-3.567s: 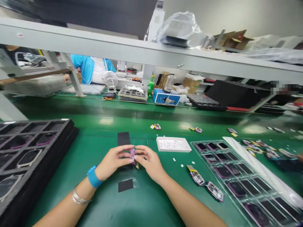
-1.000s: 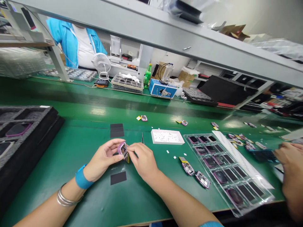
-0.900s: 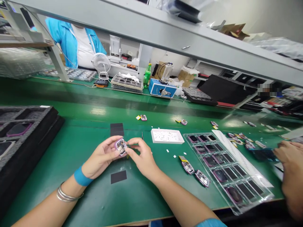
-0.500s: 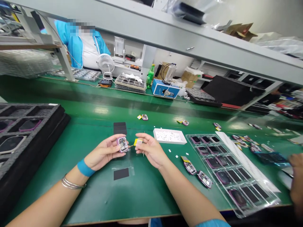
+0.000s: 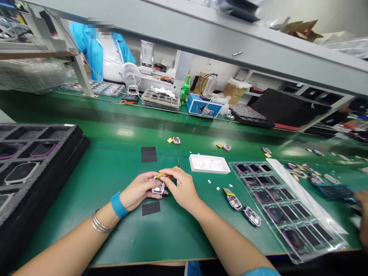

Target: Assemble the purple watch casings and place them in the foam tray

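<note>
My left hand [image 5: 139, 191] is closed around a small open smartwatch case [image 5: 158, 188], its circuit parts facing up inside a purple rim. At the top edge of the case, my right hand [image 5: 184, 188] pinches a yellow-edged battery [image 5: 160, 176]. From behind the right fingers pokes a thin, pointed metal tool [image 5: 178, 163], perhaps tweezers; the rest of it is hidden. One dark rectangular sheet [image 5: 151, 208] lies just below my hands, and another dark piece [image 5: 148, 154] lies beyond them.
A white box [image 5: 209, 170] of tiny pieces stands beyond my right hand. Two open watch cases [image 5: 234, 201] lie nearer, beside a clear tray [image 5: 287, 239] of watch parts. At left is a black foam tray [image 5: 61, 153]. A co-worker's blurred hand [image 5: 363, 214] shows at right.
The battery has gone from beside the case, held out on its lead, to the case's top edge. Both hands have come closer together and the case has tilted.
</note>
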`<action>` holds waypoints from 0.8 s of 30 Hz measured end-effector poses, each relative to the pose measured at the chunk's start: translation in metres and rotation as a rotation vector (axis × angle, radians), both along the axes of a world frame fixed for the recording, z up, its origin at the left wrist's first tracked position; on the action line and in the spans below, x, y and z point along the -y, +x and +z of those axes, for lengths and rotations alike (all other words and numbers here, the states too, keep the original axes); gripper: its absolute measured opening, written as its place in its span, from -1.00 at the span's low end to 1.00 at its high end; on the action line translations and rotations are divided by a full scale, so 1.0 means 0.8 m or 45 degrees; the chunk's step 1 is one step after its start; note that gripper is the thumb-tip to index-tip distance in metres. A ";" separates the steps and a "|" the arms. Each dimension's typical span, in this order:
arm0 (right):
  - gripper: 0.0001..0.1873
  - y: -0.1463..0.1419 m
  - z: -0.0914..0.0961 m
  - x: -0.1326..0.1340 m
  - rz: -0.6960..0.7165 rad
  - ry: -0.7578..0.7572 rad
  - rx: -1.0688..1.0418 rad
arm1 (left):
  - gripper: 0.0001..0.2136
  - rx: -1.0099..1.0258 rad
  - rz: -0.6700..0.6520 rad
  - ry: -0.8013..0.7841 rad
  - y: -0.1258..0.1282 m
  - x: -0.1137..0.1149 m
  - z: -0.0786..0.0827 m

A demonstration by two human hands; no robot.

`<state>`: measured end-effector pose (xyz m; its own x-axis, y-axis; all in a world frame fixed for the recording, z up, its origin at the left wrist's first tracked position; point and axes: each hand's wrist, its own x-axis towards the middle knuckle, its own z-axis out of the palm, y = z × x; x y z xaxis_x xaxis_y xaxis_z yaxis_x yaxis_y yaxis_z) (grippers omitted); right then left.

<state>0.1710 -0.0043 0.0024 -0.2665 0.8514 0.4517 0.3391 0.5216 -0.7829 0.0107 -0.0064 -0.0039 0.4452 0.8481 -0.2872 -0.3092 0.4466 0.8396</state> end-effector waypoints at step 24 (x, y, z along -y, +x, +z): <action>-0.90 -0.010 -0.018 0.049 -0.068 -0.274 0.655 | -0.77 -0.054 -0.311 -0.242 -0.042 -0.011 -0.001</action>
